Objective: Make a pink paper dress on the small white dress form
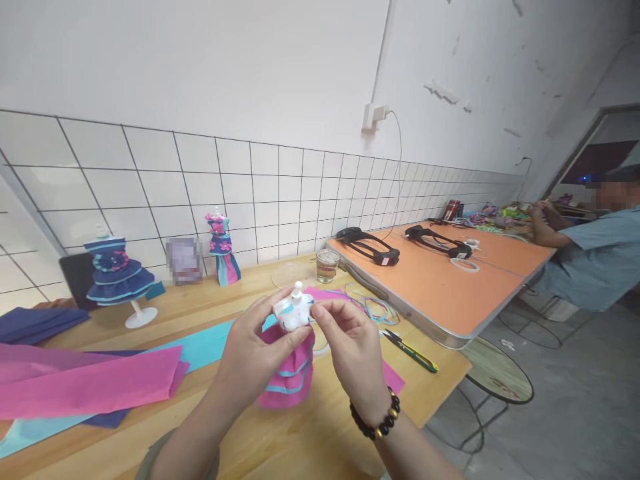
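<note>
Your left hand (257,337) is wrapped around the chest of a small white dress form (299,315), thumb across the front and fingers behind. Your right hand (355,340) is at the opposite edge of the form, with thumb and forefinger drawn close together by its shoulder; whether they meet, or pinch something thin between them, you cannot tell from this view. The form sits between your two hands, its knobbed neck pointing up, and a pink skirt (287,398) with light blue bands hangs below your left thumb, above the near part of the table (350,448).

The form looks light and stiff, probably smooth plastic, so it may turn in a loose grip. The chest, where your left hand has it, seems the surest place to hold. The skirt looks soft and thin; squeezing it would likely crease the layers, so it is better left hanging free. The small pieces on the chest look easy to knock askew, and fingertips would suit them better than a full grip.

To the right of your right hand lies a utility knife (411,351), with tangled cords (376,308) just beyond that hand. A glass (327,265) stands farther off, past both hands. Left of your left hand, pink cloth (100,381) lies over a light blue strip (207,345).
</note>
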The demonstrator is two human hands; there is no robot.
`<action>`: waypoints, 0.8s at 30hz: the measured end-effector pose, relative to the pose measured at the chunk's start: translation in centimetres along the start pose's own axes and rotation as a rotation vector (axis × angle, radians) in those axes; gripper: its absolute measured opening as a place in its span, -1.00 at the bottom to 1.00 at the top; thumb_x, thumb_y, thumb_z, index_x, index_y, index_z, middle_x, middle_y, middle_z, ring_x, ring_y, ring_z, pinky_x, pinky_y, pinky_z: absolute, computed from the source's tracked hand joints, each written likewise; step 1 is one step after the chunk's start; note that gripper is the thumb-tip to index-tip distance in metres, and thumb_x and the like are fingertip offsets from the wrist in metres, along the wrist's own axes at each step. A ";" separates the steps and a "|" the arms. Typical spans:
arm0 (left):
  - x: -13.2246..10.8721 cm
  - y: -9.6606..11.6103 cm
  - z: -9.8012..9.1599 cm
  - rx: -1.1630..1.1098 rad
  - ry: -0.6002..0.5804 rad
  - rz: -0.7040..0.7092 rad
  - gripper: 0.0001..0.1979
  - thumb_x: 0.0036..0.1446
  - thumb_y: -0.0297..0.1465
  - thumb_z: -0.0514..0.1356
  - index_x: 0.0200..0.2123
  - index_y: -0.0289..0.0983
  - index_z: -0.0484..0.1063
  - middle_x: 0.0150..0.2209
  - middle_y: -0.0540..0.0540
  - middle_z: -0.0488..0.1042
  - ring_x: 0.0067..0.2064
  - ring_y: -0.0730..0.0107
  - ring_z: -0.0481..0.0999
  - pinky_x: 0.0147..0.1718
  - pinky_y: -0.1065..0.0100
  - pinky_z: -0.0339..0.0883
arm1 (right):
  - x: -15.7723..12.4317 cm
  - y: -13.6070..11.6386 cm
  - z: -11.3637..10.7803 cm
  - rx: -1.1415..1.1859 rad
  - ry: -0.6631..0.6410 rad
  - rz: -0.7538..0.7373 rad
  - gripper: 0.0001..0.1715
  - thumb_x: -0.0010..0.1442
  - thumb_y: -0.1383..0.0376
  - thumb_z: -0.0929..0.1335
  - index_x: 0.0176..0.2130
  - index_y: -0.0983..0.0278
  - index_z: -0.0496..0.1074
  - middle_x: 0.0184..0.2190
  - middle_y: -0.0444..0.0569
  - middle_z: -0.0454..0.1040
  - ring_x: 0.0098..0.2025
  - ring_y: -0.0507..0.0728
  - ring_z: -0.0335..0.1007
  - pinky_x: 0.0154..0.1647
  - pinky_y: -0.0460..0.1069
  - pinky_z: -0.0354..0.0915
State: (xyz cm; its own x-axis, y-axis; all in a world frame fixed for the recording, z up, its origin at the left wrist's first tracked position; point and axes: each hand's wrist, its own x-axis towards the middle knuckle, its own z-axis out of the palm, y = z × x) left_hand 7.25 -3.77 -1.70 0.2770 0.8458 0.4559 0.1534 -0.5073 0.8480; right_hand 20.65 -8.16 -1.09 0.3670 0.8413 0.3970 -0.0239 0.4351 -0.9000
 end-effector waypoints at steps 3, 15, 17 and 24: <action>0.0 0.1 -0.2 -0.136 -0.032 -0.067 -0.44 -0.04 -0.26 0.31 0.07 -0.17 0.35 0.01 -0.13 0.47 0.02 0.13 0.45 -0.01 0.18 0.37 | 0.1 0.0 -0.1 0.029 0.000 0.033 -0.79 0.07 0.16 0.41 -0.42 0.27 0.46 -0.45 -0.06 0.53 -0.38 0.09 0.43 -0.37 -0.02 0.38; 0.9 -0.4 -1.4 -0.513 -0.169 -0.131 -0.66 -0.12 -0.34 0.37 -0.19 -0.22 0.49 -0.23 -0.08 0.57 -0.16 0.21 0.51 -0.19 0.30 0.39 | 0.2 0.2 -0.5 0.334 -0.114 0.174 -0.82 0.08 0.21 0.43 -0.43 0.28 0.49 -0.46 -0.09 0.55 -0.36 0.03 0.45 -0.22 -0.04 0.34; 0.9 -0.4 -1.4 -0.596 -0.188 -0.170 -0.59 -0.16 -0.30 0.38 -0.16 -0.22 0.49 -0.20 -0.12 0.57 -0.13 0.13 0.52 -0.18 0.25 0.39 | 0.3 0.0 -0.6 0.391 -0.140 0.211 -0.82 0.07 0.21 0.43 -0.45 0.29 0.48 -0.45 -0.09 0.56 -0.37 0.02 0.46 -0.22 -0.06 0.34; 0.8 -1.1 -1.9 -0.837 -0.247 -0.302 -0.47 -0.35 -0.25 0.46 -0.21 -0.27 0.53 -0.34 -0.12 0.57 -0.32 0.26 0.53 -0.33 0.39 0.38 | 0.1 -0.5 -0.4 0.546 -0.244 0.358 -0.79 0.05 0.22 0.45 -0.48 0.31 0.48 -0.43 -0.06 0.58 -0.37 0.02 0.50 -0.25 -0.10 0.36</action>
State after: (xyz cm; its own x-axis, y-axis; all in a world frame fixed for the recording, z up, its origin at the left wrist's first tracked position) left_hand 5.52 -2.19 -1.78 0.5460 0.8149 0.1944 -0.4573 0.0954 0.8842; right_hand 21.12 -8.40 -0.67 0.0314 0.9834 0.1789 -0.5919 0.1626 -0.7894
